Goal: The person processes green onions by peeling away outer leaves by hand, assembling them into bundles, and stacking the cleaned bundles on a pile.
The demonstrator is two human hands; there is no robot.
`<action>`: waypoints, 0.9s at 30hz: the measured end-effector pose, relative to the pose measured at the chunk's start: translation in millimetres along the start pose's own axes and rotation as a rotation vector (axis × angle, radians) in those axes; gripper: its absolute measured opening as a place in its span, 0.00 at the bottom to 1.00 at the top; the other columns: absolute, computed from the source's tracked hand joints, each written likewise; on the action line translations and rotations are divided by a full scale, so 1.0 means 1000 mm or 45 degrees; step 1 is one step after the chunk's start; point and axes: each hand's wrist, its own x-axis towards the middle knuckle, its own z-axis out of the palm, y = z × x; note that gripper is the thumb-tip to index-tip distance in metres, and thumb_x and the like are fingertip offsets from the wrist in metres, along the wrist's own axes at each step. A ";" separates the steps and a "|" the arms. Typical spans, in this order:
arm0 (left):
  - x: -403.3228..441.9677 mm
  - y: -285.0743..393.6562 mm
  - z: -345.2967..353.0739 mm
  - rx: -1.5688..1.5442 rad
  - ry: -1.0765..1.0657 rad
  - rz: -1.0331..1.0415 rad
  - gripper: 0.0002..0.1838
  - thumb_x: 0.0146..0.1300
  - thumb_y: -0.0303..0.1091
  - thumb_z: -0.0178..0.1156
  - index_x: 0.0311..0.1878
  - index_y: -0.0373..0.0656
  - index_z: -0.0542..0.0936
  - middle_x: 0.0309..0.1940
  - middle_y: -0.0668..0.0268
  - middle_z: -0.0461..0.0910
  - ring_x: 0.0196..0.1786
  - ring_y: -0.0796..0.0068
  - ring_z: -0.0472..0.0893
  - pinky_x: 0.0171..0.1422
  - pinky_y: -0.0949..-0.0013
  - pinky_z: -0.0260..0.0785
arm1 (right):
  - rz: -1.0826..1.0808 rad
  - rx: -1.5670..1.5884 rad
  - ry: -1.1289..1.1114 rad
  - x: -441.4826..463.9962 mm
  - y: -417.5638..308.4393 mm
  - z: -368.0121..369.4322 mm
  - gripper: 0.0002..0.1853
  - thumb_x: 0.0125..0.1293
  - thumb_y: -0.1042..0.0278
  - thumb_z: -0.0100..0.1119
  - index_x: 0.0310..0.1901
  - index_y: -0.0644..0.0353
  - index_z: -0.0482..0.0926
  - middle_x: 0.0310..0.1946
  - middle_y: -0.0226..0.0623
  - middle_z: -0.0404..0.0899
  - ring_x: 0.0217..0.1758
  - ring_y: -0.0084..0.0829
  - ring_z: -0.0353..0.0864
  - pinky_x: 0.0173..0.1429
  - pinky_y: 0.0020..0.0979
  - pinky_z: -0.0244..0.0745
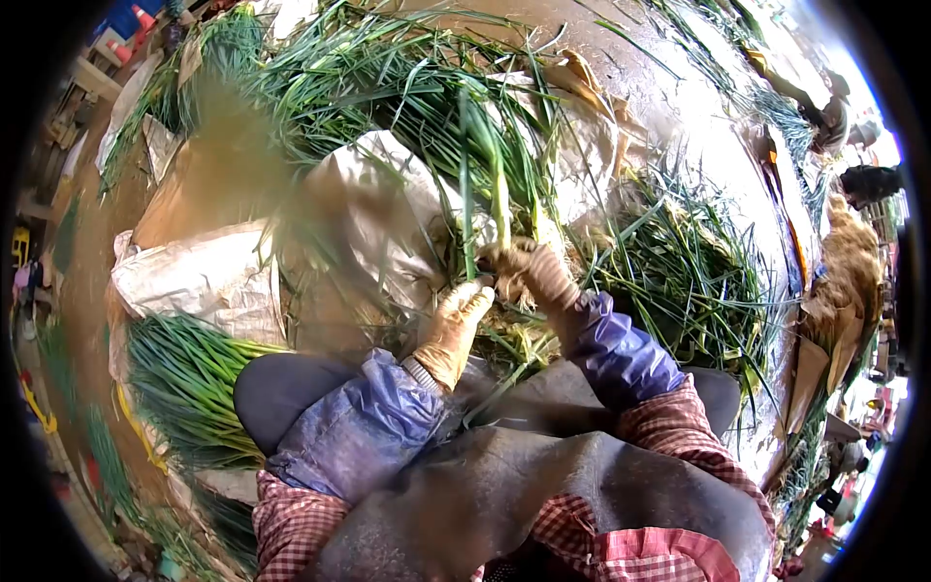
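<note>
Both my hands wear soiled tan gloves and meet in front of my lap. My left hand (454, 328) is closed, its thumb and fingers pinched at the lower end of a long green leaf of a green onion. My right hand (539, 275) is curled shut around the pale lower part of a green onion (500, 199), whose leaves point away from me. What lies between the fingertips is partly hidden. Just beyond the hands spreads a big heap of green onions (388, 92). Loose leaves and trimmings (519, 344) lie under my wrists.
A neat bundle of green onions (189, 383) lies by my left knee, near a whitish sack (208, 281). To the right is a pile of loose green leaves (693, 262). Another pale sack (373, 209) lies ahead. Other people (834, 112) are at the far right. Smears blur parts of the view.
</note>
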 end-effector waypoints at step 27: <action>-0.025 0.004 0.022 -0.161 -0.073 0.324 0.15 0.71 0.42 0.49 0.52 0.41 0.71 0.28 0.74 0.68 0.27 0.84 0.66 0.30 0.80 0.62 | -0.341 0.092 0.130 0.016 -0.049 0.027 0.09 0.68 0.66 0.54 0.45 0.61 0.77 0.30 0.30 0.80 0.27 0.20 0.75 0.28 0.19 0.73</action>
